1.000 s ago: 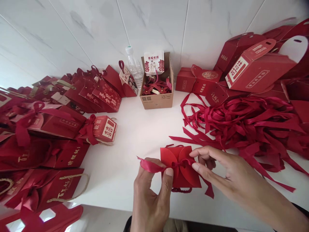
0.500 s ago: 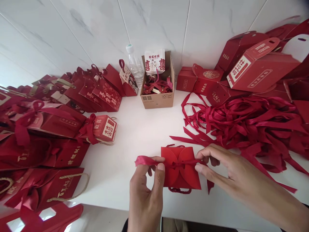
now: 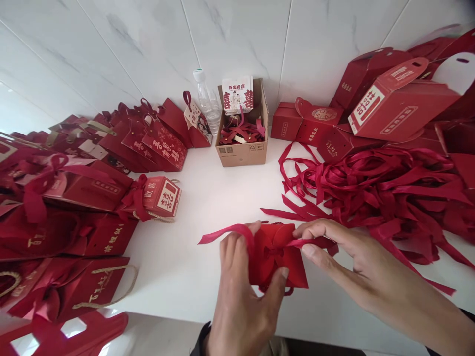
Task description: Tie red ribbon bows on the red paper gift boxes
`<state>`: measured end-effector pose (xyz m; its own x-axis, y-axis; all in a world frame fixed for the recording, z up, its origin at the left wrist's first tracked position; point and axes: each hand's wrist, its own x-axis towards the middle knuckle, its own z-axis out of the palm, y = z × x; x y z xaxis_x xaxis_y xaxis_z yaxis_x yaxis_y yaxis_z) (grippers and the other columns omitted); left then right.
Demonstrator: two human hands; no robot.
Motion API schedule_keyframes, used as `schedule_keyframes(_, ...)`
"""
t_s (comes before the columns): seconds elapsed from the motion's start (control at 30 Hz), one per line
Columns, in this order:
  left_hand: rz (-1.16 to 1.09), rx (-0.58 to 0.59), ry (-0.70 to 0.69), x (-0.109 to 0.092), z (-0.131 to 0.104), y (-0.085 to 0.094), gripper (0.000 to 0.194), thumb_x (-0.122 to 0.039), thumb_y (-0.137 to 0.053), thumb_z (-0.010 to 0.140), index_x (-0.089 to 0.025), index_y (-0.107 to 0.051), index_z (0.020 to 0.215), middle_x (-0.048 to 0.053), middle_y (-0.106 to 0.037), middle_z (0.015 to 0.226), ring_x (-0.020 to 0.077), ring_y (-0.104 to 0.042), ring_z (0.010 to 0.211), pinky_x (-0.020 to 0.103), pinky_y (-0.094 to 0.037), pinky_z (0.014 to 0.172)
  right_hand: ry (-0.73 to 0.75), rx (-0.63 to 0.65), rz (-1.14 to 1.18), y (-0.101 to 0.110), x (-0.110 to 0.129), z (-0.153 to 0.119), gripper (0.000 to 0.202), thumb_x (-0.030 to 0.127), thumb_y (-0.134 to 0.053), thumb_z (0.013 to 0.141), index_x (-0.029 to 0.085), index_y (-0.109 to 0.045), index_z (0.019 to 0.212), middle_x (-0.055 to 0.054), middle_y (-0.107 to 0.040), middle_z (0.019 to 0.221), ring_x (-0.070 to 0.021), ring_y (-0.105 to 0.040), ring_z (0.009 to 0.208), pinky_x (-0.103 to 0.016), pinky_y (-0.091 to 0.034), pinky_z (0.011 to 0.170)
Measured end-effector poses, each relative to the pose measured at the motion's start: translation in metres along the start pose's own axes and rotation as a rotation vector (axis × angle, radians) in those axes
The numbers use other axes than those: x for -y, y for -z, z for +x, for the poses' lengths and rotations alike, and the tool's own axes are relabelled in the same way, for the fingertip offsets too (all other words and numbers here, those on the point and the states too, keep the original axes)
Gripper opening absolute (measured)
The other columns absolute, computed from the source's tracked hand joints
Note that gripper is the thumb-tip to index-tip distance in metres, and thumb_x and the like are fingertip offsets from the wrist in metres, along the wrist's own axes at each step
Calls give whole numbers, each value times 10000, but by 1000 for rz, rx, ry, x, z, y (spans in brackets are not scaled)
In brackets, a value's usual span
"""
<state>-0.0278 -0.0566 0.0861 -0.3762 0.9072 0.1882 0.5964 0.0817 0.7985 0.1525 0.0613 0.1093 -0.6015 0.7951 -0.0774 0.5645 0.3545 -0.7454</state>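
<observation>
A small red gift box [image 3: 293, 269] with petal-shaped flaps lies on the white table in front of me. A dark-pink ribbon [image 3: 228, 231] is knotted at the middle of its top. My left hand [image 3: 245, 287] grips the box from the left, thumb at the near edge and fingers at the far left corner. The ribbon's left tail curls loose over those fingers. Between thumb and index finger, my right hand [image 3: 326, 247] pinches the right tail just beyond the box's right edge. Red cord handles show at the box's far and near sides.
A pile of red ribbons [image 3: 386, 193] spreads at the right, with red boxes [image 3: 404, 106] stacked behind it. Finished red gift boxes [image 3: 92, 183] crowd the left. At the back stand a cardboard carton [image 3: 243, 155] and a clear bottle [image 3: 208, 104].
My left hand has let go of the ribbon's left tail and moved right onto the box, gripping it. My right hand still pinches the right tail.
</observation>
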Motion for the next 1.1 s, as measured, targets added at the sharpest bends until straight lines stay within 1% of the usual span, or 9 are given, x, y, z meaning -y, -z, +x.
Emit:
schedule_keyframes(0.1,26,26,-16,1,4,-8,479,-170,-661,955,-302,-513,1392,66,-644,1236,271,-565,1152,420,-528,966,-15,-1,6,-3,-1,-2,318,592,-490,1028,330,-669,1033,-17,-768,974,-220,-730,782,-253,-400,399)
schedule_keyframes(0.17,16,19,12,3,5,-10,438,-151,-642,959,-294,-526,1357,67,-629,1232,272,-550,1143,424,-525,953,-28,-16,13,-4,-2,-3,340,604,-471,1033,327,-668,1039,-25,-771,1023,-233,-741,839,-263,-468,449)
schedule_keyframes(0.23,9,15,16,5,6,-10,447,-141,-647,951,-294,-524,1352,66,-617,1238,275,-537,1150,437,-517,958,-44,-52,15,-7,-5,-4,351,617,-468,1033,333,-670,1072,-30,-771,1132,-250,-748,957,-297,-567,572)
schedule_keyframes(0.33,6,7,11,6,4,-9,475,-119,-667,929,-314,-530,1340,56,-609,1237,276,-528,1165,451,-504,975,-80,-97,7,-11,-8,-4,362,630,-463,1029,337,-668,1090,-34,-762,1249,-274,-737,1084,-329,-601,652)
schedule_keyframes(0.47,4,-6,-22,4,3,-11,383,-150,-654,963,-346,-606,1289,58,-564,1296,274,-532,1182,451,-504,966,-120,-105,9,-14,-8,-5,389,644,-446,1025,328,-666,1082,-37,-767,1276,-276,-753,1053,-336,-600,638)
schedule_keyframes(0.6,1,-47,14,-1,7,-16,152,-160,-601,994,-282,-683,1030,68,-566,1219,262,-557,1084,439,-504,904,-95,-94,13,-13,-5,-4,385,645,-485,1009,330,-686,1101,-42,-771,1266,-279,-759,1024,-335,-606,625)
schedule_keyframes(0.73,18,-58,47,-3,10,-17,136,-102,-606,917,-233,-628,888,68,-567,1142,252,-557,1003,441,-507,875,-103,-105,51,-13,-7,-5,358,609,-500,1014,306,-686,1060,-73,-786,1177,-302,-762,991,-338,-594,589)
schedule_keyframes(0.93,22,-61,32,0,10,-13,89,-157,-621,947,-245,-608,953,60,-582,1128,259,-561,1051,434,-519,893,-104,-156,162,-15,-14,-4,303,543,-507,1023,306,-692,984,-46,-765,841,-294,-745,819,-379,-591,638)
schedule_keyframes(1.1,-42,-55,17,4,3,-12,130,-180,-638,969,-273,-645,1059,57,-592,1195,259,-566,1149,427,-520,962,-83,-102,216,-8,-16,1,329,550,-507,1027,294,-691,933,-50,-765,847,-296,-745,827,-373,-576,643)
